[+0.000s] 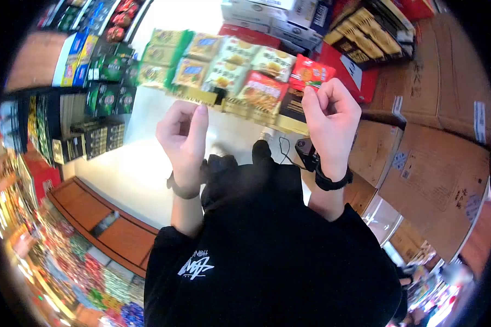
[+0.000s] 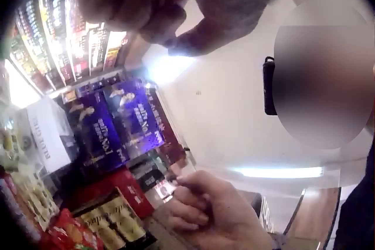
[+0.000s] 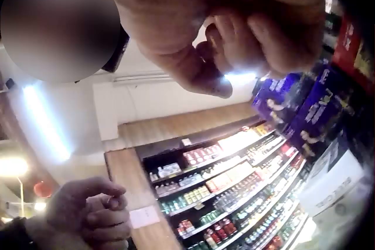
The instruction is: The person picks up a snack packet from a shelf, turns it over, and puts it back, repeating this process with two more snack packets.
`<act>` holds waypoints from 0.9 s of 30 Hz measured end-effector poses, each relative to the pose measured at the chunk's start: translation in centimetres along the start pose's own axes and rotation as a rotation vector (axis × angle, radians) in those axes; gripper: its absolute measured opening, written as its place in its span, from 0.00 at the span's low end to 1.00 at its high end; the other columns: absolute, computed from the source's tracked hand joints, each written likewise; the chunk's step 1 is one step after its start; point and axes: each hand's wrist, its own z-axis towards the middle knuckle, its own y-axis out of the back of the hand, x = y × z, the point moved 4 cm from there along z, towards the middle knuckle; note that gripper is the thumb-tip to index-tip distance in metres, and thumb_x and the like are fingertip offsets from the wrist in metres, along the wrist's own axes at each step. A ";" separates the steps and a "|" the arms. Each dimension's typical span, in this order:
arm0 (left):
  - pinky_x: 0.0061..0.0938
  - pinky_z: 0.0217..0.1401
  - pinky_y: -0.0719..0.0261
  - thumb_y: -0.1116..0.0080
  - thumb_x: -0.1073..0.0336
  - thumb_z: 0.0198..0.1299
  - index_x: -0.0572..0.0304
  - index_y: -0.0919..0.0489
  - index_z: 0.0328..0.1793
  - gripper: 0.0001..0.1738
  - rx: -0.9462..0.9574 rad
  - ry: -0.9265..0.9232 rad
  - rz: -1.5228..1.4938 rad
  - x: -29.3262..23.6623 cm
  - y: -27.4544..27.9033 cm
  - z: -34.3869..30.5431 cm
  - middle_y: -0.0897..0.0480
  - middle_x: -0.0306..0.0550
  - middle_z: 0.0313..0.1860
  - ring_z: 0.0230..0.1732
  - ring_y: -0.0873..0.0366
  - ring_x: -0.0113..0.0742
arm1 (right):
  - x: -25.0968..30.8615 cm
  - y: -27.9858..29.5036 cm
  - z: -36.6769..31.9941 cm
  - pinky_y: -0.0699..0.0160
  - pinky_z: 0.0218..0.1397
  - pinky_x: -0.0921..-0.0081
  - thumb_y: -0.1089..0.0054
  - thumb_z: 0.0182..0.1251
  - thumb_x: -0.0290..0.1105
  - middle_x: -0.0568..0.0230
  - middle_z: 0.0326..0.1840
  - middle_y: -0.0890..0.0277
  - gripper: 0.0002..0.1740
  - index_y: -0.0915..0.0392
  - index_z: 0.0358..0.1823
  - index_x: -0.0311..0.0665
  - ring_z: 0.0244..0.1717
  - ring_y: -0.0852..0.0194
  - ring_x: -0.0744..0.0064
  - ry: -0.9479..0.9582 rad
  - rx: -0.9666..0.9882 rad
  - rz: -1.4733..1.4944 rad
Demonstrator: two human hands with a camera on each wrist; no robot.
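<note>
In the head view my left hand (image 1: pixel 181 133) is raised before me, fingers curled and thumb laid against them, nothing visible in its grasp. My right hand (image 1: pixel 333 117) is held likewise on the other side, also curled around nothing visible. Beyond both lie snack packets in rows: tan-and-green ones (image 1: pixel 161 54), pale yellow-green ones (image 1: pixel 230 62), and a red-and-orange one (image 1: pixel 262 92). A bright red packet (image 1: pixel 310 71) shows just past the right fingertips, which overlap it in this view. Both wrist views show the curled fingers from below.
Brown cartons (image 1: pixel 433 180) are stacked at right. Green beer cases (image 1: pixel 110 98) stand at left, and a wooden-edged display (image 1: pixel 106 218) sits at lower left. Purple boxes (image 2: pixel 137 115) rise behind the packets. Lit shelves of cans and bottles (image 3: pixel 228 194) line a wall.
</note>
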 end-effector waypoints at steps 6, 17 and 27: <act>0.13 0.27 0.47 0.40 0.76 0.62 0.58 0.30 0.26 0.13 -0.282 -0.097 -0.331 2.3 12.9 -2.5 0.34 0.26 0.22 0.24 0.44 0.13 | 6.2 -11.2 -4.2 0.52 0.26 0.86 0.41 0.63 0.18 0.81 0.21 0.47 0.20 0.42 0.20 0.39 0.24 0.52 0.91 0.111 0.283 0.045; 0.19 0.24 0.47 0.47 0.88 0.59 0.50 0.47 0.21 0.27 -0.685 -0.275 -0.611 1.7 38.1 -12.2 0.42 0.28 0.18 0.21 0.50 0.19 | 14.2 -32.9 -17.4 0.56 0.23 0.85 0.41 0.64 0.19 0.81 0.19 0.50 0.22 0.44 0.19 0.41 0.21 0.56 0.90 0.247 0.734 0.130; 0.18 0.23 0.53 0.49 0.88 0.59 0.53 0.47 0.21 0.26 -1.228 -0.232 0.210 -1.3 52.4 -25.2 0.45 0.27 0.18 0.22 0.53 0.17 | 18.9 -47.5 -28.0 0.55 0.21 0.84 0.39 0.61 0.21 0.79 0.14 0.47 0.20 0.41 0.17 0.38 0.18 0.52 0.90 0.281 1.115 0.156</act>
